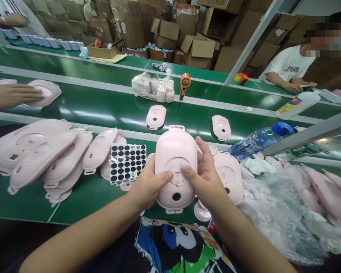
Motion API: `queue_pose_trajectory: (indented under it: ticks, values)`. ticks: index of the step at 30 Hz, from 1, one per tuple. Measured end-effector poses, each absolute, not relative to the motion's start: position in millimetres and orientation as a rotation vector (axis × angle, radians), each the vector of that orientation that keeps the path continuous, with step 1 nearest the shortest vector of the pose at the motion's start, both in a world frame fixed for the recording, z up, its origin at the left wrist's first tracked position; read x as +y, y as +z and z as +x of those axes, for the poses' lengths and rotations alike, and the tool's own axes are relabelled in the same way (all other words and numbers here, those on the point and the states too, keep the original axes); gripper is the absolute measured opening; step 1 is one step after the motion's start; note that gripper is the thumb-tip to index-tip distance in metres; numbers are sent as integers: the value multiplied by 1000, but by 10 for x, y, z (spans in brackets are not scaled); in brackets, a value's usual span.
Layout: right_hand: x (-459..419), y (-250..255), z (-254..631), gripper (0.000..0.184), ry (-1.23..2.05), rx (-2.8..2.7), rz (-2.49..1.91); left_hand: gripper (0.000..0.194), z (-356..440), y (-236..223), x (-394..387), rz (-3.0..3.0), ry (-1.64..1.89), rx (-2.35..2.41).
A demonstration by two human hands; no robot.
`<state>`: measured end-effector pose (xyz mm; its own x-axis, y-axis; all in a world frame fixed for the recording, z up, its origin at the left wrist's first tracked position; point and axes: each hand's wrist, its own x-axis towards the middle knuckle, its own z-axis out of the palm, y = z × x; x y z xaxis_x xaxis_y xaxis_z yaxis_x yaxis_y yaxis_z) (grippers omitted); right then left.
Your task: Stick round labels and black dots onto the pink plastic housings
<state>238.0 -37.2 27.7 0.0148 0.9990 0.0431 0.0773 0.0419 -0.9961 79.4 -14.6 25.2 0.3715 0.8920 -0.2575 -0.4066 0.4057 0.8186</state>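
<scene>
A pink plastic lid (176,148) with a round recess and a black dot near its lower end is held up in front of me. My left hand (150,178) grips its left side, thumb on the recess. My right hand (204,174) holds the opposite side, its thumb also at the recess and its index finger raised along the edge. Left of the lid lies a sheet of black round stickers (127,161). Close to my right hand another pink lid (230,178) with a black dot rests on the bench.
Pink lids (65,159) are stacked at left. Two lids (156,116) (221,127) lie on the green belt. Plastic wrap (278,208), a blue-capped bottle (261,138) and a metal post (309,131) stand right. A co-worker's hand (17,96) touches a lid at far left.
</scene>
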Motion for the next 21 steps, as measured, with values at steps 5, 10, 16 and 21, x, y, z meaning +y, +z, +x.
queue_pose_trajectory:
  ticks: [5, 10, 16, 21]
  values:
    - [-398, 299, 2299, 83, 1242, -963, -1159, 64, 844, 255, -150, 750, 930, 814]
    - [-467, 315, 2321, 84, 1277, -929, -1044, 58, 890, 276, -112, 805, 946, 885]
    - [-481, 322, 2372, 92, 1237, -912, -1069, 64, 929, 308, -128, 890, 907, 800]
    - [-508, 327, 2383, 90, 1265, -894, -1032, 58, 944, 299, -138, 928, 921, 888]
